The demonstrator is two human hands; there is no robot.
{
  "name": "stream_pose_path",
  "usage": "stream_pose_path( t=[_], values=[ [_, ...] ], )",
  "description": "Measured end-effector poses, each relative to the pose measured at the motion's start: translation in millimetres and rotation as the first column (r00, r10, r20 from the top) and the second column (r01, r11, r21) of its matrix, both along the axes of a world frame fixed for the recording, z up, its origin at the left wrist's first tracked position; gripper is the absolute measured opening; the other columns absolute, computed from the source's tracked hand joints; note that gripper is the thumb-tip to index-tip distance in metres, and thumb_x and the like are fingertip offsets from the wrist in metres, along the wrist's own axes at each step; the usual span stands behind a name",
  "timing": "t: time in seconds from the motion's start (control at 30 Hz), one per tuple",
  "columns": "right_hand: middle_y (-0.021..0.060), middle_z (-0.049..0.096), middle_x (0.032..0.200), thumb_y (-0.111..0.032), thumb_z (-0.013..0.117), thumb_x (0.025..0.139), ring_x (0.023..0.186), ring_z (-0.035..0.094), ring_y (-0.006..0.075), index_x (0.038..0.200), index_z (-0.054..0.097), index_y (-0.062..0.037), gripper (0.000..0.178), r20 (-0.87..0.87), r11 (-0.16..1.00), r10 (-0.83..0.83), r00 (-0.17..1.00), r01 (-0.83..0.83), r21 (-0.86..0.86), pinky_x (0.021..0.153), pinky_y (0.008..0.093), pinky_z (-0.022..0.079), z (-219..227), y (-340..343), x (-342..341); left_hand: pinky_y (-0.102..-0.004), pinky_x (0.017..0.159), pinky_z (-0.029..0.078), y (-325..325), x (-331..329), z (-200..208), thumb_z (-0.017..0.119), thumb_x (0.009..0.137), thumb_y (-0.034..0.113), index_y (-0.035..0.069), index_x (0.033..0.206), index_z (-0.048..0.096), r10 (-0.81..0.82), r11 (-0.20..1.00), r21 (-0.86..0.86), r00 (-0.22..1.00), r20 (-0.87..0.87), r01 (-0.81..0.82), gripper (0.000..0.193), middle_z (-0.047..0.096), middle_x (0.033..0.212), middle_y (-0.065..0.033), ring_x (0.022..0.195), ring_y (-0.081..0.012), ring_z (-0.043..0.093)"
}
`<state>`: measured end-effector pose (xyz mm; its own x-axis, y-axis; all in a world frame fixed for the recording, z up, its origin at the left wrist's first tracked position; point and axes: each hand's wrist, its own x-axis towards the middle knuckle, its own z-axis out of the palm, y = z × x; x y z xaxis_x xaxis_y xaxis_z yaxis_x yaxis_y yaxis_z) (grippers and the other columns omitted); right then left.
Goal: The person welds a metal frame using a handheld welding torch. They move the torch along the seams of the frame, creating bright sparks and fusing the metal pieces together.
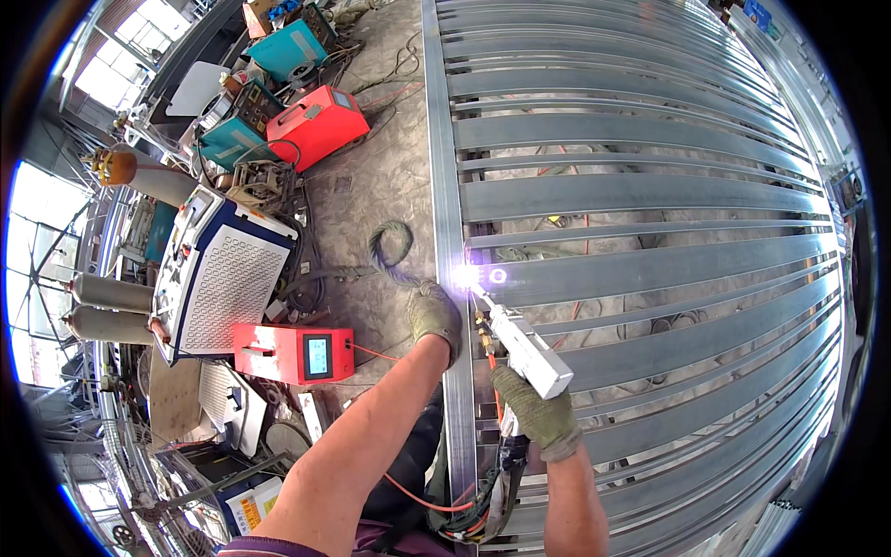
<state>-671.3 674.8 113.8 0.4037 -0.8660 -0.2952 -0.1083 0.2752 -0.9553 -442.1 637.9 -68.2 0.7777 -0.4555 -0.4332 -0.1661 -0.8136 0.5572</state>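
Note:
My right hand [543,413], in a green knit glove, is wrapped round the rear of a white welding gun [527,351]. The gun slants up and left, its tip at a glaring white-violet spot [466,276] where a flat cross bar [650,271] meets the long edge tube [443,167] of a grey steel frame. Just below the glare, my gloved left hand [434,323] is closed over the left side of that edge tube. Its fingertips are partly hidden. An orange hose and a dark-sleeved cable [506,483] trail from the gun toward my body.
Left of the frame, a red box with a screen [297,355] stands on the floor near a white-and-blue machine cabinet [232,278]. Further off are another red box [317,128], teal machines [283,48] and gas cylinders [111,292]. A sleeved cable [390,246] loops across the floor.

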Motion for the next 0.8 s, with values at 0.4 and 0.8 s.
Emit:
stream_pose_path(
  t=[0.4, 0.8],
  values=[
    [0.0058, 0.074, 0.107, -0.014, 0.079, 0.096, 0.091, 0.068, 0.0123, 0.133, 0.066, 0.0014, 0.042, 0.016, 0.998, 0.031, 0.999, -0.032, 0.048, 0.076, 0.0308, 0.057, -1.1, 1.4, -0.3, -0.0470, 0.091, 0.053, 6.8, 5.7, 1.9, 0.032, 0.112, 0.028, 0.006, 0.129, 0.058, -0.249, 0.964, 0.132, 0.955, 0.160, 0.230, 0.038, 0.067, 0.121, -0.0234, 0.111, -0.0372, 0.067],
    [0.0062, 0.074, 0.105, -0.018, 0.079, 0.096, 0.089, 0.068, 0.0126, 0.134, 0.066, 0.0015, 0.044, -0.016, 0.996, 0.015, 1.000, -0.013, 0.086, 0.074, 0.0313, 0.056, -4.2, 2.1, -7.5, -0.0475, 0.110, 0.048, -5.4, -6.8, 11.5, 0.028, 0.113, 0.038, -0.003, 0.131, 0.066, -0.149, 0.981, 0.134, 0.988, 0.036, 0.143, 0.058, 0.062, 0.142, -0.0272, 0.133, -0.0416, 0.059]
  ],
)
